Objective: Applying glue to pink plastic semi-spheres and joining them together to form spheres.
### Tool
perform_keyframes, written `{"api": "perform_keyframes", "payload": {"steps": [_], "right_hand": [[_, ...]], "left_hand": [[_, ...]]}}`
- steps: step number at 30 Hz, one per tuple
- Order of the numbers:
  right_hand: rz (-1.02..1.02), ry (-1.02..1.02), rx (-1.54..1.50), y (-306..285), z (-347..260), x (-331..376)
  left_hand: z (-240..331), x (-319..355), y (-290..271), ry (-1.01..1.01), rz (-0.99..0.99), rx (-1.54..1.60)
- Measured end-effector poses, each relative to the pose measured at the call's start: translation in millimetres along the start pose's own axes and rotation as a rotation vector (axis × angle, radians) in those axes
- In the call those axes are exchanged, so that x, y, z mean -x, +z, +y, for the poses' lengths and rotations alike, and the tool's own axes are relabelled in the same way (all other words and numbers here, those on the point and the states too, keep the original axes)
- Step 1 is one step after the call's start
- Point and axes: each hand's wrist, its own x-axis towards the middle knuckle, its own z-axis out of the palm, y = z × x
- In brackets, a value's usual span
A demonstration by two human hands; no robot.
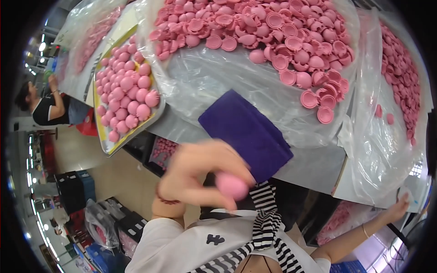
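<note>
Head view:
Left hand: blurred, close to the body; fingers curled round a pink ball.
Right hand: far right, w/ a thin bracelet, touching the clear bag edge; fingers open or closed? Can't tell.
In the way: the left hand hides part of the purple cloth.
Cloth: lies on the table edge, just above the ball.
Big bag: clear plastic, full of pink caps.
Tray: yellow rim, left side, packed w/ round pink balls.
More bags: pink bits top left & far right.
Other person: far left, black top.
Crates: dark, on the floor, low left.
</note>
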Motion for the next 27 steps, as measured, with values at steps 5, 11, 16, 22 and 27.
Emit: {"api": "perform_keyframes", "payload": {"steps": [5, 11, 16, 22, 27], "right_hand": [[-0.117, 0.019, -0.143, 10, -50, 42], [-0.181, -0.092, -0.3, 23, -83, 80], [-0.213, 0.023, -0.554, 24, -101, 107], [-0.334, -0.054, -0.573, 27, -107, 132], [-0.436, -0.092, -0.574, 9, -90, 137]], "left_hand": [[15, 24, -91, -0.259, 0.783, -1.192], [24, -13, -128, -0.172, 0.847, -1.399], [13, -86, -62, -0.03, 0.311, -1.112], [-47, -131, -6, 0.162, -0.163, -1.087], [-38, -129, -8, 0.012, -0.074, -0.836]]}}
